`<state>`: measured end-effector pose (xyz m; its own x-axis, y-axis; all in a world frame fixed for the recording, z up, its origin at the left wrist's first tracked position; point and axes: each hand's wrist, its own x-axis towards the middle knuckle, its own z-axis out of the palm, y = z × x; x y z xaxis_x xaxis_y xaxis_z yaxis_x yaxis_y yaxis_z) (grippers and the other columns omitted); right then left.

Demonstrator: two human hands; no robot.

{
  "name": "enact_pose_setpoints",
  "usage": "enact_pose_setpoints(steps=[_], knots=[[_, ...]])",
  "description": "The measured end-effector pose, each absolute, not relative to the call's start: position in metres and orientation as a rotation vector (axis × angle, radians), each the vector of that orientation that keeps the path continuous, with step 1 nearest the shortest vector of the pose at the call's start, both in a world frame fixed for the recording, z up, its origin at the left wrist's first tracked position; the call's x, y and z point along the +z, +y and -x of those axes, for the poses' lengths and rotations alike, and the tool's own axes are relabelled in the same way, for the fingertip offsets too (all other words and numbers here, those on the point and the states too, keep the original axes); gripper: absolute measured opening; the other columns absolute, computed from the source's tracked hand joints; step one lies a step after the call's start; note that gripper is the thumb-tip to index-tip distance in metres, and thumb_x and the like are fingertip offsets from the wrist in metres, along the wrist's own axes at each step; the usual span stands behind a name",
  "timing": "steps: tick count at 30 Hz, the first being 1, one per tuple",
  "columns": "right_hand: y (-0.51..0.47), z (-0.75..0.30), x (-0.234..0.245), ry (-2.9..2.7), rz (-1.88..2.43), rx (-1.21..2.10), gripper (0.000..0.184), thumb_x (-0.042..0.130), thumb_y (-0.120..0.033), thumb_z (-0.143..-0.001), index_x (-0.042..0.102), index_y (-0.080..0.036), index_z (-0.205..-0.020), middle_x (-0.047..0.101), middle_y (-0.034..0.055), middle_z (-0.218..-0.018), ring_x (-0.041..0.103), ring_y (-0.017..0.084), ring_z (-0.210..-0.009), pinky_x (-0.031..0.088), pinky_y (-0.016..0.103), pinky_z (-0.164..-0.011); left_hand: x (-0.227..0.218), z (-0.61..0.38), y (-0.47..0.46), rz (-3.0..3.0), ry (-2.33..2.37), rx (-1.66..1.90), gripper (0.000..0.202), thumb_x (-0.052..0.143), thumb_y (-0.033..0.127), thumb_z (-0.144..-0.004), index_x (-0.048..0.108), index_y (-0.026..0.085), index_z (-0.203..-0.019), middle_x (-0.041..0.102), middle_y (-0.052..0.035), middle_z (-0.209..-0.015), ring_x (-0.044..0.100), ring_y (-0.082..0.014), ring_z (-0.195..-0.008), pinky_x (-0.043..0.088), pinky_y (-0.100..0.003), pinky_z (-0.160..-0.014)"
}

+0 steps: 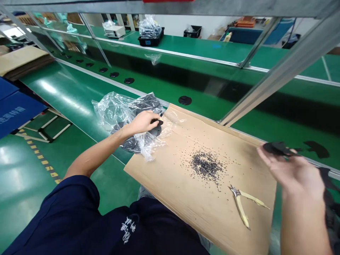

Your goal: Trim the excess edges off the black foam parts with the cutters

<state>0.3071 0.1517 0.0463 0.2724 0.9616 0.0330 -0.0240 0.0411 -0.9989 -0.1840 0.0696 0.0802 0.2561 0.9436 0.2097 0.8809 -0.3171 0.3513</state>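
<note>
My left hand (143, 122) reaches over a clear plastic bag (113, 106) and pinches a small black piece (158, 122). More dark round pieces (147, 102) show through the plastic. At the right, my right hand (294, 170) is palm up and blurred, its thumb and fingers around black flat pieces (276, 148). Just beyond its fingers is another black piece (316, 149); whether the hand touches it I cannot tell. Between my hands lies a cardboard sheet (164, 170) with a scatter of tiny black bits (205, 164). Nippers (239, 202) with pale yellow handles rest there, jaws apart.
Beyond a metal rail, a green conveyor surface (159, 83) carries a row of black discs (185, 100). A slanted metal post (265, 74) rises behind the cardboard. A black bin (151, 39) with bagged items stands on the far bench. Blue panels (18, 109) are at the left.
</note>
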Motion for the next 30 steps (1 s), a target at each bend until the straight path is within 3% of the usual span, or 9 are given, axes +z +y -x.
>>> enact_pose_setpoints(steps=[4, 6, 8, 10, 13, 17, 21, 25, 30], knots=[[0.070, -0.271, 0.058, -0.670, 1.245, 1.521, 0.035, 0.042, -0.040, -0.099, 0.070, -0.028, -0.084, 0.069, 0.0129, -0.134, 0.073, 0.029, -0.113, 0.054, 0.056, -0.107, 0.087, 0.148, 0.056, -1.715, 1.387, 1.457, 0.027, 0.074, 0.041, -0.085, 0.074, 0.015, -0.093, 0.074, -0.0036, -0.080, 0.064, -0.0113, -0.064, 0.053, -0.024, -0.061], [0.048, -0.247, 0.058, -0.728, 1.130, 1.670, 0.049, 0.037, -0.060, -0.101, 0.073, -0.026, -0.102, 0.067, 0.0134, -0.138, 0.071, 0.029, -0.119, 0.054, 0.053, -0.111, 0.084, 0.116, 0.049, -1.472, 1.230, 1.556, 0.033, 0.078, 0.044, -0.083, 0.072, 0.015, -0.095, 0.072, -0.0016, -0.076, 0.056, -0.0060, -0.050, 0.045, -0.018, -0.047], [0.035, -0.226, 0.053, -0.820, 1.009, 1.781, 0.052, 0.045, -0.067, -0.097, 0.070, -0.024, -0.111, 0.068, 0.0140, -0.136, 0.071, 0.030, -0.119, 0.059, 0.054, -0.104, 0.077, 0.082, 0.045, -1.340, 1.111, 1.543, 0.034, 0.079, 0.045, -0.083, 0.068, 0.015, -0.095, 0.070, 0.0003, -0.073, 0.051, -0.0035, -0.043, 0.040, -0.016, -0.041], [0.028, -0.212, 0.046, -0.885, 0.974, 1.838, 0.037, 0.067, -0.054, -0.091, 0.066, -0.024, -0.112, 0.069, 0.0115, -0.133, 0.075, 0.027, -0.110, 0.065, 0.046, -0.094, 0.067, 0.051, 0.042, -1.295, 1.020, 1.526, 0.032, 0.078, 0.044, -0.085, 0.064, 0.016, -0.094, 0.070, 0.0008, -0.075, 0.057, -0.0046, -0.045, 0.047, -0.017, -0.045], [0.019, -0.201, 0.036, -0.904, 1.040, 1.867, 0.041, 0.084, -0.035, -0.079, 0.060, -0.024, -0.110, 0.074, 0.0056, -0.118, 0.079, 0.020, -0.087, 0.067, 0.030, -0.069, 0.050, 0.020, 0.038, -1.414, 0.953, 1.524, 0.025, 0.074, 0.038, -0.089, 0.063, 0.016, -0.093, 0.074, -0.0035, -0.088, 0.072, -0.0113, -0.072, 0.061, -0.025, -0.072], [0.011, -0.201, 0.029, -0.979, 1.043, 1.920, 0.049, 0.089, -0.042, -0.072, 0.060, -0.020, -0.107, 0.074, 0.0009, -0.081, 0.071, 0.014, -0.058, 0.053, 0.020, -0.044, 0.033, 0.008, 0.030, -1.777, 0.817, 1.417, 0.018, 0.060, 0.032, -0.100, 0.066, 0.016, -0.092, 0.075, -0.0104, -0.105, 0.071, -0.0179, -0.104, 0.058, -0.034, -0.094], [0.009, -0.204, 0.025, -0.971, 1.034, 1.879, 0.049, 0.088, -0.048, -0.073, 0.069, -0.018, -0.107, 0.067, -0.0030, -0.065, 0.057, 0.008, -0.047, 0.047, 0.019, -0.042, 0.024, 0.009, 0.027, -1.980, 0.791, 1.288, 0.023, 0.061, 0.038, -0.099, 0.067, 0.016, -0.100, 0.072, -0.0105, -0.103, 0.069, -0.0193, -0.100, 0.058, -0.036, -0.089], [0.008, -0.204, 0.021, -0.951, 1.041, 1.846, 0.045, 0.086, -0.051, -0.074, 0.072, -0.019, -0.101, 0.065, -0.0028, -0.069, 0.056, 0.008, -0.054, 0.047, 0.020, -0.046, 0.019, 0.005, 0.025, -2.159, 0.863, 1.276, 0.013, 0.069, 0.025, -0.095, 0.067, 0.017, -0.105, 0.071, -0.0075, -0.099, 0.069, -0.0170, -0.097, 0.060, -0.033, -0.085], [0.006, -0.200, 0.016, -1.037, 1.115, 1.762, 0.049, 0.085, -0.057, -0.072, 0.072, -0.020, -0.102, 0.065, -0.0013, -0.078, 0.058, 0.011, -0.066, 0.051, 0.023, -0.056, 0.011, 0.000, 0.021, -2.393, 0.875, 1.346, 0.024, 0.070, 0.015, -0.092, 0.065, 0.015, -0.115, 0.072, -0.0094, -0.108, 0.070, -0.0185, -0.104, 0.063, -0.037, -0.093]])
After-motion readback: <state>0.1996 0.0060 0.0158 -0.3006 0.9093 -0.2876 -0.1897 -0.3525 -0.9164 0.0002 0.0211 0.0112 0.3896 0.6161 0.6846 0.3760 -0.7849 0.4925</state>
